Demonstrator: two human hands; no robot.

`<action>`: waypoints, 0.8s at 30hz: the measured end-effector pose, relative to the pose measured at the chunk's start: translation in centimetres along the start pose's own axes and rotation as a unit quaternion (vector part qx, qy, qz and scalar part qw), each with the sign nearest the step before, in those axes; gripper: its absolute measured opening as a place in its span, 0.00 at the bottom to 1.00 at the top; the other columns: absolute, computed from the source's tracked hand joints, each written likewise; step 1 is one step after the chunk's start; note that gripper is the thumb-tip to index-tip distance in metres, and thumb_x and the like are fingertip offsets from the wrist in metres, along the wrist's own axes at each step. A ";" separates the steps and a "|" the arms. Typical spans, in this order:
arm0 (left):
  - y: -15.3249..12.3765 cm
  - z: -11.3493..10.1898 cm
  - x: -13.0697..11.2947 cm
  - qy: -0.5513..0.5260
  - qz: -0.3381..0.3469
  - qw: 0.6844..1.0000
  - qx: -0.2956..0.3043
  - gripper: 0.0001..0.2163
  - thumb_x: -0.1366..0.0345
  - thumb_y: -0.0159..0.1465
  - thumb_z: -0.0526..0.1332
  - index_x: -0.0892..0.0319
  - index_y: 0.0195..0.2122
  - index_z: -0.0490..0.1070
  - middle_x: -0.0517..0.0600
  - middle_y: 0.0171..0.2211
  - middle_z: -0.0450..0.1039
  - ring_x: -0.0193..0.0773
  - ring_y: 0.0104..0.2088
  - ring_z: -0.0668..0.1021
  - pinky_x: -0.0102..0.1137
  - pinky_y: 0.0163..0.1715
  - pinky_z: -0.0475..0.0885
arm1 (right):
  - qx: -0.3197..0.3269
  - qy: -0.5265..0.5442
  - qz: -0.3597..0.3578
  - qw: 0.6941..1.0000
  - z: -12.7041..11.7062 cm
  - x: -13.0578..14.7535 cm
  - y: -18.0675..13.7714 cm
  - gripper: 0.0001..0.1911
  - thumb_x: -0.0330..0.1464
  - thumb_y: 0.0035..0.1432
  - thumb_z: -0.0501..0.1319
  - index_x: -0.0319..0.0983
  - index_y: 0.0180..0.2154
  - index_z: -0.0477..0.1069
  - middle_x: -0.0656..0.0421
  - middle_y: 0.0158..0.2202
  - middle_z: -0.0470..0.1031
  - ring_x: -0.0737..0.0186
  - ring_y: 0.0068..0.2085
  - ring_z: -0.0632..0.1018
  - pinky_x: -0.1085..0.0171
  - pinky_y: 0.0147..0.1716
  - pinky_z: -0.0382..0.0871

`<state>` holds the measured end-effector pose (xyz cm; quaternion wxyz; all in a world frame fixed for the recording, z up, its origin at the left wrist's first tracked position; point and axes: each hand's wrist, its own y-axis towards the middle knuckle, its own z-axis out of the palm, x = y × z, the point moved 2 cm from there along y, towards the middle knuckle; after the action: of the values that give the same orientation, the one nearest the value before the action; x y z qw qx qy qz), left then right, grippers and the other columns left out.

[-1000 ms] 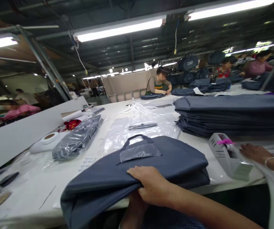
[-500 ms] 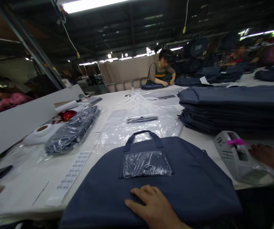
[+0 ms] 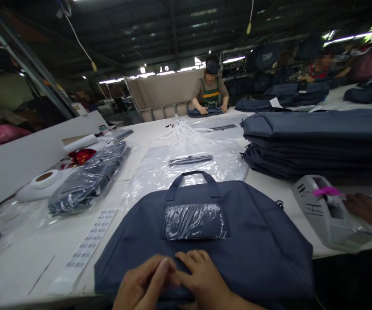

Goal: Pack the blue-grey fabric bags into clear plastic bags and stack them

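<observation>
A dark blue bag lies flat at the table's front edge, its top handle pointing away from me. On its face sits a pocket covered in clear wrinkled film. My right hand rests on the bag below the pocket, fingers spread and flat. Close beside it, over the lower part of the bag, is my left hand. Its fingers are curled in toward the thumb and slightly blurred; whatever is between them, if anything, cannot be made out.
Clear plastic bags lie behind the blue bag. A label sheet and a film-wrapped bag lie left. Right are stacked blue bags, a tape dispenser and another person's hand. A co-worker stands across the table.
My left hand has come into view beside my right hand. The blue bag's lower corners have drawn inward. The co-worker opposite has shifted left and more upright.
</observation>
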<state>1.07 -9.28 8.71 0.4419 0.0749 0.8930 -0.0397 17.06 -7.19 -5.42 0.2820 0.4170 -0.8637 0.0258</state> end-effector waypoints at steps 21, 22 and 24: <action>10.5 9.6 6.6 0.367 0.269 0.890 -0.007 0.28 0.53 0.72 0.51 0.48 0.71 0.46 0.50 0.71 0.51 0.48 0.70 0.55 0.53 0.67 0.56 | -0.159 0.103 0.385 0.903 -18.9 -17.3 13.9 0.39 0.40 0.58 0.66 0.32 0.66 0.60 0.41 0.57 0.73 0.46 0.54 0.77 0.53 0.55 0.68; 10.4 9.7 6.7 0.362 0.268 0.893 -0.006 0.28 0.53 0.71 0.51 0.48 0.71 0.47 0.50 0.71 0.51 0.48 0.70 0.56 0.53 0.67 0.56 | -0.172 0.114 0.374 0.904 -18.7 -16.9 13.9 0.37 0.41 0.61 0.63 0.33 0.66 0.58 0.43 0.56 0.75 0.50 0.52 0.79 0.56 0.54 0.69; 10.1 9.6 6.7 0.338 0.268 0.902 -0.013 0.27 0.54 0.71 0.52 0.49 0.70 0.49 0.51 0.70 0.53 0.48 0.69 0.58 0.53 0.66 0.58 | -0.199 0.136 0.302 0.922 -18.1 -15.4 13.0 0.32 0.40 0.63 0.60 0.37 0.65 0.61 0.50 0.52 0.78 0.56 0.49 0.80 0.60 0.53 0.70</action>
<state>6.26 0.01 -2.52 0.1086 0.3146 0.9355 0.1190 23.51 17.22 4.38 0.4526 0.0639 -0.8894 -0.0065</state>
